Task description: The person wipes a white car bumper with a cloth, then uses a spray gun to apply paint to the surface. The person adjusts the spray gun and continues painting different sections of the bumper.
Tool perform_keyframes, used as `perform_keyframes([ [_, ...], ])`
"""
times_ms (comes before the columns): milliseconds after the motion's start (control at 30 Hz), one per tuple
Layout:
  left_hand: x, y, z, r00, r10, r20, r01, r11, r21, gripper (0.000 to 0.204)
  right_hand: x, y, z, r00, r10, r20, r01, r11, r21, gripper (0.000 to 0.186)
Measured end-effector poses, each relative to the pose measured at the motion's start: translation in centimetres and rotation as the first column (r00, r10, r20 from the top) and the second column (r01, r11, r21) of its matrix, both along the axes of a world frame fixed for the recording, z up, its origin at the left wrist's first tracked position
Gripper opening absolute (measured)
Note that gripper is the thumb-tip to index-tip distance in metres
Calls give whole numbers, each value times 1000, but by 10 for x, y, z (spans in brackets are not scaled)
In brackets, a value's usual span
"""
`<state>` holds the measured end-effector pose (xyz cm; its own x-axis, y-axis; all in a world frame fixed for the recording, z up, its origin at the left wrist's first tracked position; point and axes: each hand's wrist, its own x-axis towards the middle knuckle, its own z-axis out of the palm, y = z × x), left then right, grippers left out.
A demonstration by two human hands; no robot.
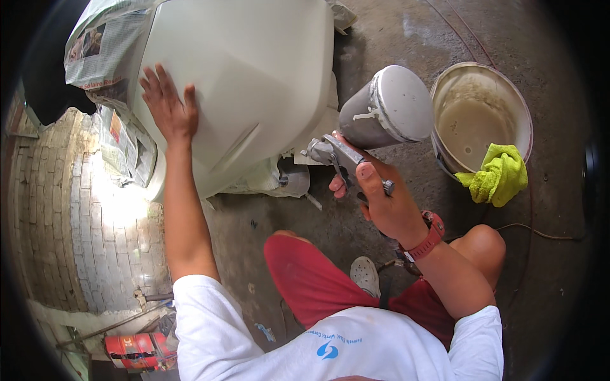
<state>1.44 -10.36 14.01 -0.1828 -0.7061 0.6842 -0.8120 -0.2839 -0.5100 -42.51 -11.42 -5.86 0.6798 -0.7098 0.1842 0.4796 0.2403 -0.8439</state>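
Observation:
My left hand (170,109) lies flat, fingers spread, on a smooth white curved panel (254,57) that looks like a vehicle body part. My right hand (384,200) is closed around a metal paint spray gun (337,155), right of the panel's lower edge. A grey cup (365,117) with a round, paint-smeared lid stands out beyond the gun and seems to be attached to it; the joint is hidden. Newspaper masking (101,63) covers the panel's left border. Below the panel's right side, more wrapping (264,181) shows.
To the right stands a white bucket (528,120) with cloudy liquid, a yellow-green cloth (499,174) hanging over its rim. A thin hose (530,235) runs along the concrete floor. At left are a brick wall (44,216) and a red container (130,351).

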Motion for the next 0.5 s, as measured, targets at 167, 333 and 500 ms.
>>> perform_keyframes([
  [167, -9, 32, -67, 998, -63, -29, 64, 997, 53, 101, -2, 3, -2, 1000, -16, -11, 16, 1000, 13, 63],
  [333, -43, 19, -135, 990, -40, 135, 16, 984, 176, 99, -3, 6, -2, 1000, -16, -18, 16, 1000, 5, 62],
  [500, -74, 22, -149, 993, -95, 75, -20, 478, 878, 92, -1, 5, 0, 1000, -23, -17, 23, 1000, 3, 61],
])
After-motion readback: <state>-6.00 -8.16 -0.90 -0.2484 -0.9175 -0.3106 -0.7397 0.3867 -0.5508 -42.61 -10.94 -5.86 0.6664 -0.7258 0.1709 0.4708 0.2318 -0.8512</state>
